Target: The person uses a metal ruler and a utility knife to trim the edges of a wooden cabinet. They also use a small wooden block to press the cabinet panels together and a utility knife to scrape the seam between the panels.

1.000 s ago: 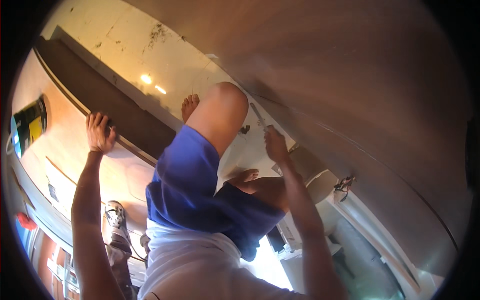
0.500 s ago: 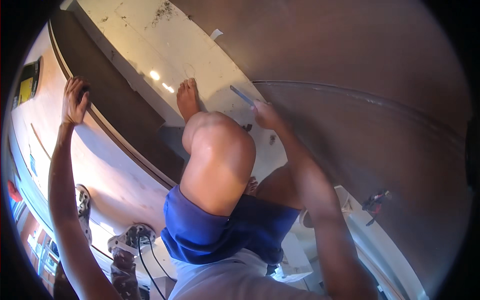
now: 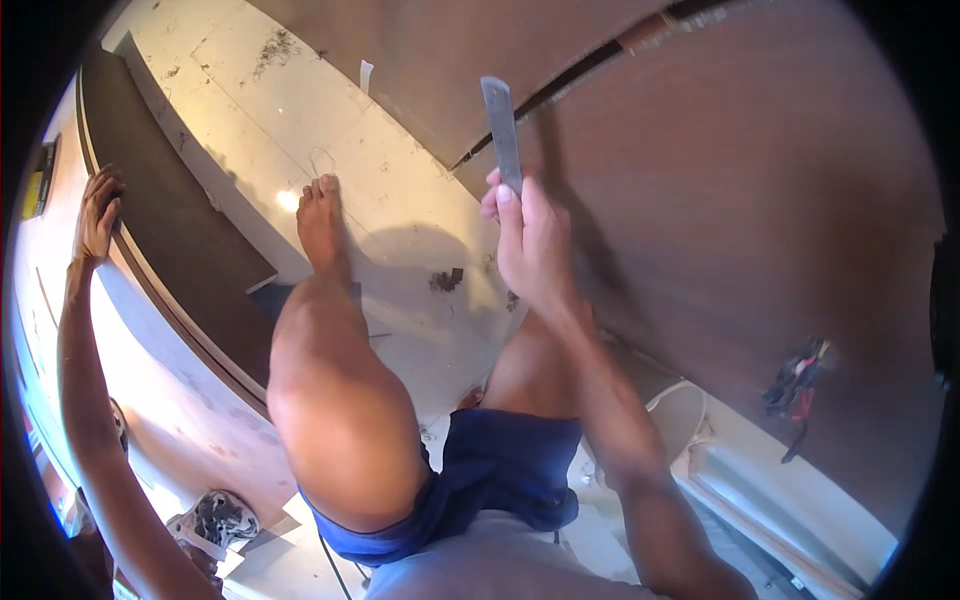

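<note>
My right hand point(image 3: 530, 230) is closed around the lower end of a flat grey metal blade point(image 3: 501, 125), which points upward with a slanted tip. It is held in front of a large brown panel point(image 3: 720, 200), apart from its surface as far as I can see. A dark gap point(image 3: 580, 68) runs across that panel behind the blade. At the far left my left hand point(image 3: 97, 215) rests with its fingers curled over the upper edge of a pale curved board point(image 3: 190, 345).
My bare foot point(image 3: 318, 215) stands on the pale floor point(image 3: 400, 215), among dark shavings point(image 3: 445, 280). A bundle of dark and red wires or tools point(image 3: 797, 380) hangs on the brown panel. At lower left is a patterned black-and-white shoe point(image 3: 222, 518). A white tape scrap point(image 3: 366, 76) sits by the panel's foot.
My right hand has risen and turned the blade more upright, showing its flat face. The view has shifted, and more of the gap in the brown panel shows. My left hand keeps its hold.
</note>
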The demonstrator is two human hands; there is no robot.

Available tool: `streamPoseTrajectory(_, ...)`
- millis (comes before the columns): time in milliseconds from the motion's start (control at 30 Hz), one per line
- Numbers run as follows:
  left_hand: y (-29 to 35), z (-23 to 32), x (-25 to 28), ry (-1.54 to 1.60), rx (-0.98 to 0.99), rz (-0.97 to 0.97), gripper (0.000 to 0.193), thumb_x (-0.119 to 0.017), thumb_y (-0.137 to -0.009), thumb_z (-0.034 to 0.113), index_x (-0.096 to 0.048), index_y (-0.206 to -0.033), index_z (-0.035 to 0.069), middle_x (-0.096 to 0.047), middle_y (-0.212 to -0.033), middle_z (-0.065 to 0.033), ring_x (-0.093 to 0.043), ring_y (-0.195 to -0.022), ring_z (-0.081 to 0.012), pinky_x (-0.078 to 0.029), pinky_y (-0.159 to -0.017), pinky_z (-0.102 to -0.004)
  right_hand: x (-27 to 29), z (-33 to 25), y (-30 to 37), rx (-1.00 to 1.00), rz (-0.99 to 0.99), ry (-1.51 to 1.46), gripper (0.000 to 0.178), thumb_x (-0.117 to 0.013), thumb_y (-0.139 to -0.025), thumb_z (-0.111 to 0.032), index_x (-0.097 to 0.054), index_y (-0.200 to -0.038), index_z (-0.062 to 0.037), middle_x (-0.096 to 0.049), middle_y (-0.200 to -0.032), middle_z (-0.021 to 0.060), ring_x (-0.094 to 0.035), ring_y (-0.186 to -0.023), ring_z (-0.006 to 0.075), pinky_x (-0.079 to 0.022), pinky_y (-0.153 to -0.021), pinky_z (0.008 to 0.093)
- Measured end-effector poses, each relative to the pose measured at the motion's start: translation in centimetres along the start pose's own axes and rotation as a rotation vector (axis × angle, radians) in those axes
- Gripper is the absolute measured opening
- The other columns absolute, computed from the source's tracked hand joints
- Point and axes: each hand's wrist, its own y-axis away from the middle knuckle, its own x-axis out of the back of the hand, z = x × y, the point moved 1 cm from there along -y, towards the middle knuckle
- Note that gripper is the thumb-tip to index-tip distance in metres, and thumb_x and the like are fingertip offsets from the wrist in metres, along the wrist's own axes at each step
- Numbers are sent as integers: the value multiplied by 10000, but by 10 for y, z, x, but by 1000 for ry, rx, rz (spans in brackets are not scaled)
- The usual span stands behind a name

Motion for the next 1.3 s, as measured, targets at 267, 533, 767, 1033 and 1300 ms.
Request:
streamPoseTrajectory(267,31,-83,-45,-91,177,153,477,-536,-968,395,-662,-1352,141,-509,-1500,-214,-480,-1389,-406,-365,-1198,-533,60,-44,21,173,99,63,153,-522,-1091,-108,-610,-1144,7,-672,-778,165,-704,-666,282,-546,-628,394)
streamPoseTrajectory(533,40,-21,-71,288,597,334,557,-641,-956,238,-593,-1509,277,-338,-1705,-134,-340,-1558,-359,-348,-1248,-463,81,-14,40,101,-38,150,176,-503,-1077,-75,-565,-1210,23,-715,-961,224,-734,-862,386,-562,-754,462)
streamPoseTrajectory(767,56,-24,-52,172,592,390,617,-685,-927,225,-567,-1532,217,-414,-1650,-168,-434,-1500,-354,-411,-1207,-453,17,40,35,58,189,129,172,-605,-1051,-105,-717,-1111,12,-762,-990,184,-764,-900,337,-580,-769,426)
streamPoseTrajectory(1033,-43,244,-16,518,232,246,350,-712,-893,14,-692,-1242,22,-726,-1051,-161,-693,-983,-218,-547,-888,-357,1,57,27,60,306,216,189,-618,-1050,-68,-737,-1129,56,-783,-1008,168,-779,-898,207,-623,-756,373)
streamPoseTrajectory(1300,-143,437,-4,1058,-110,94,319,-906,-837,190,-682,-969,4,-713,-822,-48,-693,-739,-100,-544,-666,-250,-2,49,21,19,313,396,161,-653,-1013,-48,-754,-1081,58,-790,-937,179,-787,-838,251,-600,-736,363)
